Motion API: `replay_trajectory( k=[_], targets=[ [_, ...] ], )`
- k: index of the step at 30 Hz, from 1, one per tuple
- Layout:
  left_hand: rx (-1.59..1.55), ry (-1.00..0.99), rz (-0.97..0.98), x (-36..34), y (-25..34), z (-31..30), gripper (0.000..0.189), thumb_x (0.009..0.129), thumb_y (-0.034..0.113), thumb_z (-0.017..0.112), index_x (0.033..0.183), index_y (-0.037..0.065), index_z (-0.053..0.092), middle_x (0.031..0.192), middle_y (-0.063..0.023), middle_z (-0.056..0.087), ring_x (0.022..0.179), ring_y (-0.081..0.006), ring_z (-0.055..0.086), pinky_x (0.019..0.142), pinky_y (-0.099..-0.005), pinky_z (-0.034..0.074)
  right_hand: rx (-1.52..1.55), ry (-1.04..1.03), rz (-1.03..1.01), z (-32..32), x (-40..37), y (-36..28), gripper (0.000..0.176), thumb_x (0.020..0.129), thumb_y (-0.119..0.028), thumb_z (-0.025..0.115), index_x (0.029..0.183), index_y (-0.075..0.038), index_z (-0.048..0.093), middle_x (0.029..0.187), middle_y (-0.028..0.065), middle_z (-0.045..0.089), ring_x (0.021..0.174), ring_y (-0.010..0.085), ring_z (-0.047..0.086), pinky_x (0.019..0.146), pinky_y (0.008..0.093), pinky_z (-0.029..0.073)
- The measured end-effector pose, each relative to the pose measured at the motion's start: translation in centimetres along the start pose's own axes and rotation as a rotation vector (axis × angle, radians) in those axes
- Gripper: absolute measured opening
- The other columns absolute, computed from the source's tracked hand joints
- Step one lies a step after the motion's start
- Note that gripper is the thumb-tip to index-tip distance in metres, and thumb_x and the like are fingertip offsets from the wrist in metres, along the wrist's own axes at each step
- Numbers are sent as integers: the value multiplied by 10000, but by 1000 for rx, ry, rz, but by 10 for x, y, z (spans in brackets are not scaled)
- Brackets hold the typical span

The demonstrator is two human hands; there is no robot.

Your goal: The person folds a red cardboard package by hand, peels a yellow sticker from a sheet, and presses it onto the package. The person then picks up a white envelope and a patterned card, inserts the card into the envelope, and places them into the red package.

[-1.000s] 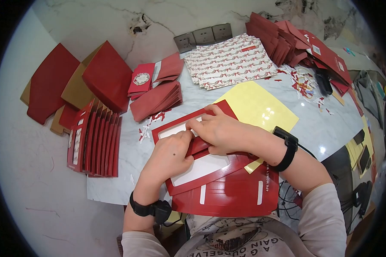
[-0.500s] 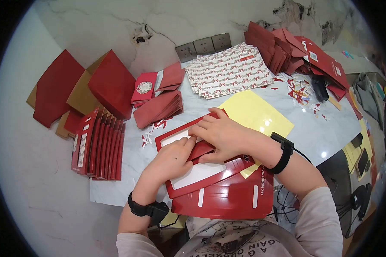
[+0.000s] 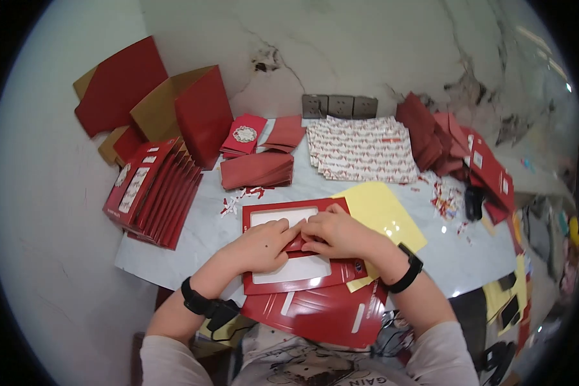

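A red card frame [image 3: 283, 284] with white window areas lies at the middle of the table, over a larger glossy red sheet [image 3: 331, 315]. My left hand [image 3: 264, 246] rests on the frame's middle bar from the left, fingers together. From the right, my right hand [image 3: 333, 235] meets it at the same bar, its fingers bent and closed. Fingertips of both hands touch or nearly touch. What they pinch, if anything, is hidden. Yellow paper [image 3: 386, 215] lies under the frame's right side.
Standing red folded boxes [image 3: 164, 193] and open red-brown boxes [image 3: 202, 116] are at left. Red envelopes [image 3: 257, 170], patterned sheets [image 3: 363, 151] and more red envelopes [image 3: 424, 135] line the back. Paper scraps and a black object [image 3: 473, 203] lie at right.
The camera view has shifted, and the frame now lies straighter. My right hand's fingers are drawn in more, beside my left fingertips on the middle bar.
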State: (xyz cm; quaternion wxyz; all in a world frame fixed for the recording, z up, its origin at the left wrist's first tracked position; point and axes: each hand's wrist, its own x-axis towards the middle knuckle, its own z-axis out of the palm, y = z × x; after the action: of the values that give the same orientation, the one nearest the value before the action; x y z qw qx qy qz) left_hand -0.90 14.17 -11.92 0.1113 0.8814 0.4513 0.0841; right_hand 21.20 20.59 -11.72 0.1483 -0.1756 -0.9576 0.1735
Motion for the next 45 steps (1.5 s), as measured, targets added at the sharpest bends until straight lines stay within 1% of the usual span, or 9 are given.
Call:
replay_trajectory(
  k=[4,6,8,9,13,17,36,39,45],
  targets=[
    [-152,-95,-6,-8,-5,-16,600,849,291,616,1383,57,473,1094,-177,532,969,-357,601,851,-406,504,-71,-33,-10,1,1,-3,193,888,-281,656,890,-94,607,842,88,606,842,279,593,858,402,389],
    [-219,-48,-65,-10,-7,-15,555,894,350,606,1374,91,502,1195,-171,512,1093,-341,571,933,-412,472,-123,-76,12,3,2,-1,229,882,-310,646,953,-93,634,866,84,624,918,277,615,901,446,394],
    [-12,327,90,-5,-20,8,496,938,324,562,1385,116,508,1324,-174,482,1246,-334,479,1039,-448,386,-117,-23,-24,6,0,0,232,882,-309,648,952,-88,631,854,80,621,928,275,615,923,453,390],
    [-19,301,54,-8,-14,6,465,976,327,508,1417,178,494,1492,-159,374,1406,-337,313,1142,-534,218,-106,-59,2,3,1,-3,227,890,-305,642,962,-90,630,888,81,628,946,272,617,953,461,385],
    [174,188,-52,-7,-15,20,465,1006,403,420,1453,278,455,1602,-87,228,1481,-345,167,1125,-682,6,-115,-40,-13,7,1,0,225,894,-299,637,980,-91,630,986,80,639,1019,263,604,1010,467,368],
    [201,108,-92,-6,-13,21,467,1008,401,416,1460,286,443,1601,-83,232,1479,-347,174,1102,-712,16,-95,114,-82,14,-1,4,198,889,-265,657,909,-74,612,905,85,624,915,272,608,962,435,400],
    [168,156,-93,-9,-15,27,468,1003,393,419,1461,298,433,1606,-74,221,1479,-345,172,1096,-716,60,-26,13,-22,-3,1,-3,228,883,-283,666,878,-63,608,855,99,629,886,294,610,990,444,408],
    [176,134,-109,-8,-13,26,473,1000,381,419,1467,303,422,1613,-76,202,1483,-346,154,1104,-706,53,-295,297,42,-5,2,9,253,851,-304,695,851,-67,608,844,97,620,870,289,603,999,445,408],
    [175,138,-123,-9,-11,25,478,1004,392,409,1478,332,400,1609,-84,209,1477,-353,173,1098,-712,59,-598,342,252,-18,-7,32,253,799,-295,724,889,-71,649,920,94,601,990,268,581,1069,514,329]
  ],
)
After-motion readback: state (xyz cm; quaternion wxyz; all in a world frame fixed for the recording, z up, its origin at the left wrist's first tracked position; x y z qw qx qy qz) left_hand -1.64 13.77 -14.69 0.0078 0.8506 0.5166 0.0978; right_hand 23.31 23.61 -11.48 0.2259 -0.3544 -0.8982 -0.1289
